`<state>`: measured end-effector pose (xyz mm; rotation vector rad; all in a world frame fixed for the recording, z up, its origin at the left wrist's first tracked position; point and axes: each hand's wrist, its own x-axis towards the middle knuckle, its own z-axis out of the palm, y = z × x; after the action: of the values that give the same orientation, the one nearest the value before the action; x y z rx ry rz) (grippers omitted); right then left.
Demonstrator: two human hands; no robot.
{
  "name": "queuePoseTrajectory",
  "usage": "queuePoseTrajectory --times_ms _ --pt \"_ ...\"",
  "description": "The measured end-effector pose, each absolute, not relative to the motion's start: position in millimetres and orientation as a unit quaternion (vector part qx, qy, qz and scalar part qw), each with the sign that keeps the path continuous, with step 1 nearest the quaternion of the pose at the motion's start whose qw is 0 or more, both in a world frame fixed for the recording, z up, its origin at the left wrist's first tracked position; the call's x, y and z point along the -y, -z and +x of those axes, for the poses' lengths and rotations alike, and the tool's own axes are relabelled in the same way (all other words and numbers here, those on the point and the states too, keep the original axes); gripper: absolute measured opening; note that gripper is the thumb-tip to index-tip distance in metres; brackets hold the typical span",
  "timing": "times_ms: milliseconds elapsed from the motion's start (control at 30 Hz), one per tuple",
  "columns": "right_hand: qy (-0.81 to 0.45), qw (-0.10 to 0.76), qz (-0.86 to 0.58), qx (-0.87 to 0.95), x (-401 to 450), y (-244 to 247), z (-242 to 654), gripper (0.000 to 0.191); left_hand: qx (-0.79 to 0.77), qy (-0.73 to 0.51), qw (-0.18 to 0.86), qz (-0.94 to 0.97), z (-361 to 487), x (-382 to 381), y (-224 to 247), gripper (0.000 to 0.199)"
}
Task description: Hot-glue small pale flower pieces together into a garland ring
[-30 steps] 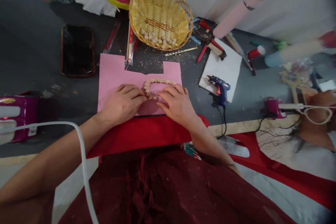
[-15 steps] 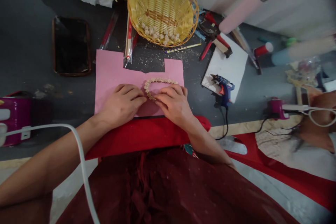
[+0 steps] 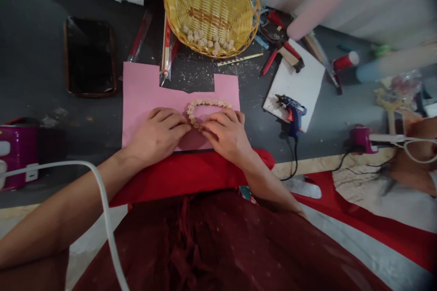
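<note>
A curved strand of small cream flower-like pieces (image 3: 191, 110) lies on a pink sheet of paper (image 3: 139, 95) with cut-out notches along its far edge. My right hand (image 3: 228, 135) is closed on the strand's near end, and it also covers part of the strand's far end. Just left of the strand, my left hand (image 3: 162, 135) rests over the pink sheet with its fingers drawn together. Whatever its fingertips hold, if anything, is hidden.
Beyond the sheet stands a yellow wicker basket (image 3: 208, 7) with several loose cream pieces. A blue glue gun (image 3: 293, 113) rests by a white board (image 3: 303, 84) with red-handled pliers (image 3: 290, 54). A phone (image 3: 90, 57) lies left. Another person (image 3: 416, 159) sits at right.
The view has shifted very slightly. Both hands and the strand keep nearly the same places on the pink sheet.
</note>
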<state>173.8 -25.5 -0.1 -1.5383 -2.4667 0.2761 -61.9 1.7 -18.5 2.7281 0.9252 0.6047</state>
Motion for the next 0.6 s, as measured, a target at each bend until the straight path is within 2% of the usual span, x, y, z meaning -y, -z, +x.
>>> queuePoseTrajectory --times_ms 600 --pt "-0.065 0.12 -0.52 0.843 25.4 3.7 172.3 0.02 -0.312 -0.195 0.104 0.924 -62.6 -1.5 18.6 0.028"
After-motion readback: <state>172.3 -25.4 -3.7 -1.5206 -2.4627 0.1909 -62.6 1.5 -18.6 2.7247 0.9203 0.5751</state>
